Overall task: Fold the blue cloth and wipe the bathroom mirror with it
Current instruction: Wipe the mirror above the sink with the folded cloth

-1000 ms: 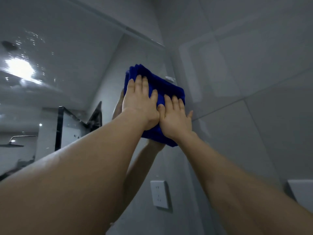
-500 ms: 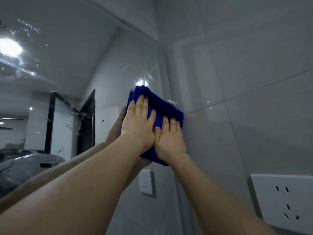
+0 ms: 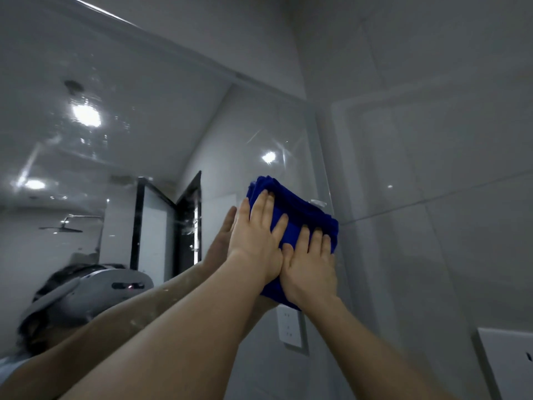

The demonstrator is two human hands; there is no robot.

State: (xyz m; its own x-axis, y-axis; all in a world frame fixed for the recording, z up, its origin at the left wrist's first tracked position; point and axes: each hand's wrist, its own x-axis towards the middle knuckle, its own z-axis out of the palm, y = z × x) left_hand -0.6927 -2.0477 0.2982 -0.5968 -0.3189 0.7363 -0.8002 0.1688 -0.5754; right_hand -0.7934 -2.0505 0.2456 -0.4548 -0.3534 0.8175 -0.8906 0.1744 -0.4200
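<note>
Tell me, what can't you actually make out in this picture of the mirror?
1. Head view, blue cloth: its middle is covered by the left hand and right hand pressed flat on it.
2. Head view, mirror: the glass behind the cloth is hidden by it.
3. Head view, wall socket: cut off by the right frame edge.
4. Head view, white tag on the cloth: too small to read.

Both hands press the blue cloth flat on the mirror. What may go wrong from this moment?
The left hand and right hand press with straight fingers and do not grip, so the cloth may slip or unfold.
The cloth sits at the right edge of the mirror; the next stroke may run onto the tiled wall.
</note>
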